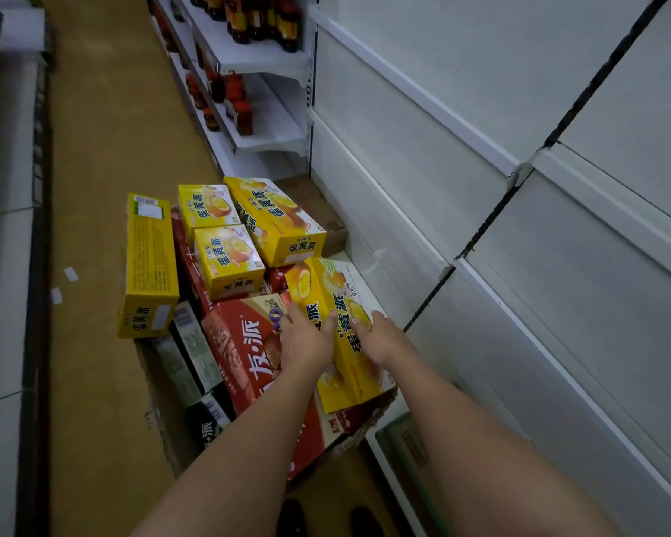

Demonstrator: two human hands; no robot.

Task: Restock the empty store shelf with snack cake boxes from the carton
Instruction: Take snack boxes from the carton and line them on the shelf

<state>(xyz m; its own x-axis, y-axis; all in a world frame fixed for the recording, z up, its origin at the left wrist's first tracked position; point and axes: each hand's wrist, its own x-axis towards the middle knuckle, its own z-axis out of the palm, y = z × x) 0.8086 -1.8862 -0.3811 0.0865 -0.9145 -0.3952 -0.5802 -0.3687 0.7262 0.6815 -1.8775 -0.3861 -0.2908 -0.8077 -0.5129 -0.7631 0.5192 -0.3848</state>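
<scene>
Evidently a yellow snack cake box (339,335) atop the carton (159,416) is touched from both sides by the left hand (307,343) and right hand (380,339), fingers extended, for lifting shelfward.

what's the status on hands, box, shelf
Left hand and right hand resting flat on yellow box. Box on carton pile. Shelf bare, unblocked.

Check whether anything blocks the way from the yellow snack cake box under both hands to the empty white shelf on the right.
Nothing visible does. The yellow snack cake box lies beside the empty white shelf, with no object in between.
</scene>
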